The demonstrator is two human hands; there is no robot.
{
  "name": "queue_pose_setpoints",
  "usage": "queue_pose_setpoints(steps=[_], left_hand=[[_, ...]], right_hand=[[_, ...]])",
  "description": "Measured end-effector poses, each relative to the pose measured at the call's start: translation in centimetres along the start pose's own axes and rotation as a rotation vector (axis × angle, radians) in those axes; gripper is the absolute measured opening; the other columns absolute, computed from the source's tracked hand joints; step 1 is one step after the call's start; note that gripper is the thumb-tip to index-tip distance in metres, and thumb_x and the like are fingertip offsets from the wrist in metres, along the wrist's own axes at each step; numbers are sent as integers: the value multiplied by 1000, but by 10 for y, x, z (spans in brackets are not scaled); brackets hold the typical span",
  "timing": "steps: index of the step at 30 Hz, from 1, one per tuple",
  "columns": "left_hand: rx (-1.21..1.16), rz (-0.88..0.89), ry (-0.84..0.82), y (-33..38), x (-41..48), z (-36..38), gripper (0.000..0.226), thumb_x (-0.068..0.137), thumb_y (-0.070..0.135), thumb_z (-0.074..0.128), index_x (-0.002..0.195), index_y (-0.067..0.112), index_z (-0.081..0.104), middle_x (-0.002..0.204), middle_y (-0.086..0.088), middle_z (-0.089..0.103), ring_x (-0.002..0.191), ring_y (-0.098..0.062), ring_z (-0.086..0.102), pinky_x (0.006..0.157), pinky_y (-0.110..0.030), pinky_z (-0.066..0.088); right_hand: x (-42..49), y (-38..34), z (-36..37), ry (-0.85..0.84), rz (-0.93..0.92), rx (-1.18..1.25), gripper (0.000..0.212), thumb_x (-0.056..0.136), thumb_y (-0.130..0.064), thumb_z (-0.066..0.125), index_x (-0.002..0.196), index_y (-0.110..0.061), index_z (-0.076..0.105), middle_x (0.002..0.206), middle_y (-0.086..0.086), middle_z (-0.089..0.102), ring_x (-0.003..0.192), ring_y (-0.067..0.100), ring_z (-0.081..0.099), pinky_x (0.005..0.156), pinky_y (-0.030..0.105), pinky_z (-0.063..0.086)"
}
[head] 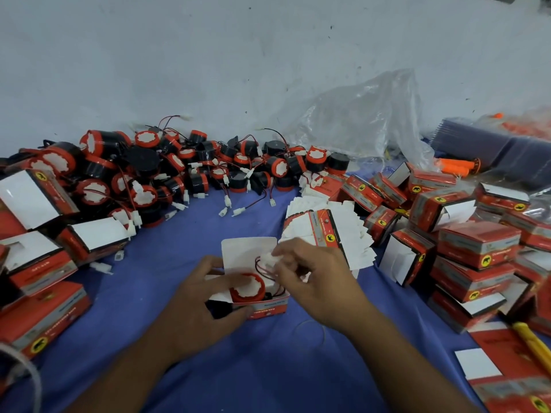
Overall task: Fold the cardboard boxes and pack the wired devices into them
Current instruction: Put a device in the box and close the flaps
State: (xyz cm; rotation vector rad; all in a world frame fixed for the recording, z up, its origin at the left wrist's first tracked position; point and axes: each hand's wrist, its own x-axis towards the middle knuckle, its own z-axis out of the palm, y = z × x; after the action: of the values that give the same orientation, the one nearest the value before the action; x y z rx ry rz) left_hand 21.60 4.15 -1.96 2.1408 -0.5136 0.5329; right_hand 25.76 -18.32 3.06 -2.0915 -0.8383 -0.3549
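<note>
Evidently left hand (196,305) gripped box (268,307) to steady it; right hand (316,281) pinched connector (268,259), likely to tuck wire (257,265) over device (247,287).

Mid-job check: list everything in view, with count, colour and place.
open box: one, red-white, centre
wired device: one, red-black, inside open box
white connector: one, above the box
loose devices: many, red-black, heaped back left
folded boxes: many, red, both sides
flat box blanks: fanned stack, white, right of centre
plastic bag: one, clear, back right
yellow tool: one, near right edge
cloth: one, blue, underneath
left hand: grips open box
right hand: pinches white connector
</note>
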Motion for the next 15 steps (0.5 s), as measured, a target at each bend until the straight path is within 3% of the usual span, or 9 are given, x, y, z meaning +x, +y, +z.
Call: queue_pose_setpoints(steps=[2,6,10,15], left_hand=[[7,4,3,0,0,0,39,72,34,82,110,28,74,117,14,55,107,-1,60,84,-9,47],[11,-1,10,-1,-1,1,40,71,35,82,110,27,74,114,13,55,105,-2,60,83,-9,47],[20,39,2,-1,-1,1,41,74,40,80,112,26,73,114,9,55,103,-2,59,83,-9,46],[3,85,-39,1,1,6,31,78,42,77,107,31,71,109,4,55,96,-6,63,81,-13,48]], right_hand=[[-1,0,3,-47,-47,-123,15,95,-12,65,108,-13,72,80,-11,62,73,9,60,68,26,53],[3,-1,1,-82,-126,-191,17,97,-14,65,111,-9,72,106,0,62,93,9,57,81,12,43],[1,-2,6,-183,-202,-198,18,98,-16,63,113,-9,69,118,1,66,106,17,61,91,34,51],[-1,-13,21,-230,-220,-189,25,97,-17,63,120,-11,70,118,5,69,104,23,64,92,37,52]])
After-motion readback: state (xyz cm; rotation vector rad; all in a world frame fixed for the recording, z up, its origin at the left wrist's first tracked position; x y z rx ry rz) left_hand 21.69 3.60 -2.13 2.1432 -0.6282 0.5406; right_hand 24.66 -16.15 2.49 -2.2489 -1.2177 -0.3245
